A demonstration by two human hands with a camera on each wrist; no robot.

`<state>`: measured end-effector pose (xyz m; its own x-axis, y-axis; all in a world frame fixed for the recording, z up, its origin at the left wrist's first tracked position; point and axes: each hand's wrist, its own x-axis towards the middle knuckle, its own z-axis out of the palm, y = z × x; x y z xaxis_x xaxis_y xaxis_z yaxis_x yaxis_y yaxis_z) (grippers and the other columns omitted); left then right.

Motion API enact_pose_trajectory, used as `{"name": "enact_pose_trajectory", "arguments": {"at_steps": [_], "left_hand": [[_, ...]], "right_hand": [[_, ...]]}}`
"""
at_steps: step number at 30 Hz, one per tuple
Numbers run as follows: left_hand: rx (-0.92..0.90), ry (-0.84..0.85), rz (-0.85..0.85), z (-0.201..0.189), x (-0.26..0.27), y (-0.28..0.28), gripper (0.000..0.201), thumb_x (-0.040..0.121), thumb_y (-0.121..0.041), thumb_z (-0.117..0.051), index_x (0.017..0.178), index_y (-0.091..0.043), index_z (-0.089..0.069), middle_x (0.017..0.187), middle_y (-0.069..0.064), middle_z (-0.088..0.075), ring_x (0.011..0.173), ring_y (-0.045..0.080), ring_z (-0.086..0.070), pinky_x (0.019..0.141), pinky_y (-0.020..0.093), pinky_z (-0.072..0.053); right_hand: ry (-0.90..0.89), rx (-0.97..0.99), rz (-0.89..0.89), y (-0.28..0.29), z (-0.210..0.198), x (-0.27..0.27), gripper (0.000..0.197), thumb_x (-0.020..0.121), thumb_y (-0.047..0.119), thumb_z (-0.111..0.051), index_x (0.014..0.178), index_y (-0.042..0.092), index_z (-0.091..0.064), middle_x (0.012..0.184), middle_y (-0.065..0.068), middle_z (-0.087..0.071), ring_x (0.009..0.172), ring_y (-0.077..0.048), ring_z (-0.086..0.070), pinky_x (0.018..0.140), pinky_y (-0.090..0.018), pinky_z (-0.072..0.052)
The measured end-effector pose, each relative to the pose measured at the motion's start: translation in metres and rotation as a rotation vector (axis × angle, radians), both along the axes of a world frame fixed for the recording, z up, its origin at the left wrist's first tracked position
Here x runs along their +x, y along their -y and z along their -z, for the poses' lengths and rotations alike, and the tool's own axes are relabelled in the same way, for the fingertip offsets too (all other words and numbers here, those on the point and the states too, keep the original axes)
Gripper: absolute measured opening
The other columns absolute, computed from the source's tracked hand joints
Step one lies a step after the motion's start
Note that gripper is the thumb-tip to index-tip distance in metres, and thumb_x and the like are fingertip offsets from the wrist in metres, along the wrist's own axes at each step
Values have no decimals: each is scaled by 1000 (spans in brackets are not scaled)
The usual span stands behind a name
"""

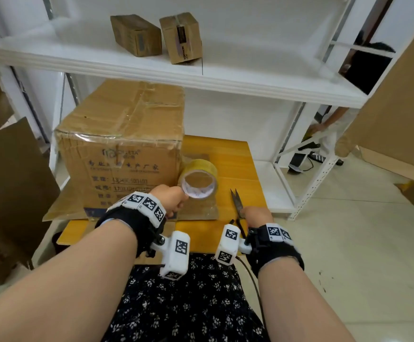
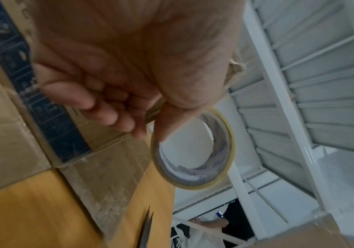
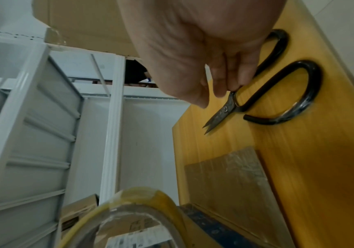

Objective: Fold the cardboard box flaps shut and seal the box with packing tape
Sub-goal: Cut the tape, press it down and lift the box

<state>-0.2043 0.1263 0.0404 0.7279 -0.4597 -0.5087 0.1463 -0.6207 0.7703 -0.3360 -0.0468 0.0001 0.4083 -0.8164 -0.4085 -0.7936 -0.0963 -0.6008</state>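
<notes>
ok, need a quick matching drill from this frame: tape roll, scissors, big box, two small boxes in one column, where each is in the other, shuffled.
Things:
1. tape roll
2. scissors
3. big box
4. small boxes

Places:
A. on the upper white shelf
B. lying flat on the yellow table, right hand at the pivot
C. pinched in the left hand
D. standing at the table's far left, under the shelf

Pairs: 1-C, 2-B, 3-D, 4-A
</notes>
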Motion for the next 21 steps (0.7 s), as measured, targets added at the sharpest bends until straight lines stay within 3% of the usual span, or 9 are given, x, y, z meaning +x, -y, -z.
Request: {"name": "enact_pose_trajectory", "arguments": {"at_steps": [3,5,7,9,12,14,17,18,21], "left_hand": [[-8,-146,-35,11,8,5,25,86,-33,-69,87,-9,-62,65,5,-55,51,16,-48,51,23,-44],[-43,-199,-59,20,13,8,38,80,-38,-75,100,-8,-64,75,6,-61,61,18,-56,72,29,-55],[-51,-241,-49,28,16,10,47,76,-43,-77,105,-9,-64,85,5,-66,74,20,-61,93,40,-52],[-44,-269,26,28,13,10,50,82,-44,-73,114,-8,-60,104,5,-69,87,19,-64,91,39,-52],[-109,-259,100,26,10,10,47,92,-36,-64,127,-7,-54,119,5,-66,100,16,-64,83,33,-50],[-155,-275,104,26,9,8,41,94,-29,-61,128,-7,-53,115,2,-66,105,15,-62,79,33,-50],[-189,-309,120,25,8,5,38,96,-23,-59,130,-11,-50,119,2,-65,112,17,-60,78,32,-50],[-204,-318,122,24,8,4,38,96,-22,-60,130,-12,-50,122,4,-64,112,17,-61,78,32,-51],[-268,-339,107,21,7,5,36,95,-19,-59,130,-10,-51,126,7,-63,107,18,-62,75,31,-51]], "right_hand": [[-69,-63,-42,9,-1,0,34,105,8,-41,137,6,-49,133,-17,-62,122,-32,-60,96,-35,-48],[-21,49,69,19,16,0,34,104,14,-43,133,4,-56,134,-14,-62,121,-31,-60,83,-28,-49],[-7,5,60,21,34,-2,38,97,25,-51,130,7,-62,132,-12,-63,109,-30,-62,76,-28,-49],[-49,-17,169,22,53,-2,39,89,35,-59,118,10,-66,120,-15,-66,91,-30,-62,71,-33,-51],[-152,-87,216,11,63,-4,42,91,30,-61,126,8,-51,131,-19,-55,114,-39,-58,91,-45,-52],[-222,-116,171,9,65,-3,37,94,23,-58,126,7,-48,128,-20,-54,114,-39,-58,93,-46,-52],[-257,-122,51,15,59,-6,10,92,14,-60,87,7,-62,85,-12,-64,73,-28,-62,68,-35,-56],[-269,-100,35,18,58,-7,18,91,14,-60,74,8,-60,74,-11,-61,64,-26,-58,63,-33,-53],[-278,-57,0,21,54,-14,22,83,19,-65,63,11,-61,69,-11,-62,63,-28,-59,70,-36,-54]]}}
